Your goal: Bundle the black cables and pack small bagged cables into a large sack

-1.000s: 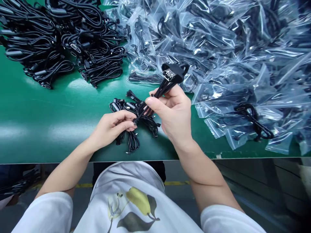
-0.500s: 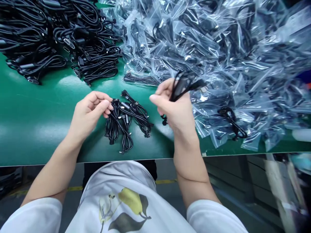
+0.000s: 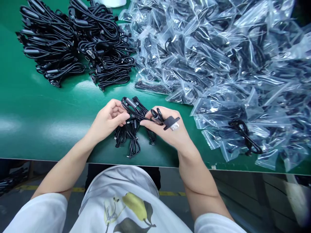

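Note:
A small heap of loose black cables (image 3: 131, 132) lies on the green table (image 3: 48, 113) just in front of me. My left hand (image 3: 109, 119) is closed in a pinch on a cable (image 3: 130, 103) at the top of that heap. My right hand (image 3: 170, 131) is closed around another black cable, whose USB plug (image 3: 171, 123) sticks out over its fingers. The two hands nearly touch above the heap.
A large pile of bundled black cables (image 3: 73, 42) covers the far left of the table. A big mound of clear plastic bags with cables inside (image 3: 218, 64) fills the right side. One unbagged cable (image 3: 245, 136) rests on the bags at right. The table's front edge (image 3: 48, 159) runs below my hands.
My right hand, which held a cable raised over the bags, has come down and left to the small heap. My left hand has closed on a cable there.

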Demonstrator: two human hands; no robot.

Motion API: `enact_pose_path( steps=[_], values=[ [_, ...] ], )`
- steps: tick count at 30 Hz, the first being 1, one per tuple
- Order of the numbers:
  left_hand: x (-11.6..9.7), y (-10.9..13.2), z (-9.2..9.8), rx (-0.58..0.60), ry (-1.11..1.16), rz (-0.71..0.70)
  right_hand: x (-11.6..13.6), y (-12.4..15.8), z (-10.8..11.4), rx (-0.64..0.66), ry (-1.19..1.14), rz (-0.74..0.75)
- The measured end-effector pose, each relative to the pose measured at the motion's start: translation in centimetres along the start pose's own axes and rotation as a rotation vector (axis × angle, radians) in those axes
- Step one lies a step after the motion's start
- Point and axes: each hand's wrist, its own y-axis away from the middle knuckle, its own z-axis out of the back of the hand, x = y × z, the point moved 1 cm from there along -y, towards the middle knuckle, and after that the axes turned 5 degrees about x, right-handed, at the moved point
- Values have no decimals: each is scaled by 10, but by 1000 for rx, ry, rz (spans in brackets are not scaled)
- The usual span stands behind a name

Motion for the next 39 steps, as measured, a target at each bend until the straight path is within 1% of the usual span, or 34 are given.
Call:
enact_pose_path(
  steps=[3, 6, 11, 14, 17, 19, 21, 23, 25, 27, 29, 32, 34, 37, 39],
  values=[
    [0, 0, -1, 20, 53, -43, 3, 3, -10, -48, 111, 140],
    [-1, 0, -1, -28, 19, -50, 4, 4, -22, -84, 258, 243],
    [0, 1, 1, -76, 11, -37, 7, 7, -33, -280, 578, 362],
    [1, 2, 1, -140, -1, -48, 11, 9, -37, -294, 641, 438],
    [1, 1, 1, -135, 9, -65, 11, 9, -40, -305, 646, 438],
    [1, 1, 1, -112, 23, -64, 11, 9, -41, -318, 676, 413],
    [0, 0, 2, -99, 37, -61, 10, 9, -41, -320, 643, 380],
    [0, 0, 3, -76, 56, -67, 10, 8, -38, -277, 475, 303],
    [1, 1, 3, -40, 76, -75, 10, 6, -32, -198, 221, 153],
    [2, 2, 4, -1, 90, -78, 9, 3, -26, -91, -33, -7],
    [2, 2, 4, 27, 116, -80, 8, 0, -21, 49, -253, -109],
    [2, 2, 5, 59, 193, -81, 6, -2, -20, 298, -537, -163],
    [0, 2, 5, 83, 242, -75, 4, -2, -22, 433, -752, -187],
    [-2, 2, 4, 112, 267, -61, 3, -1, -28, 626, -1131, -280],
    [-3, 3, 4, 125, 259, -42, 4, -1, -32, 711, -1307, -360]
  ],
)
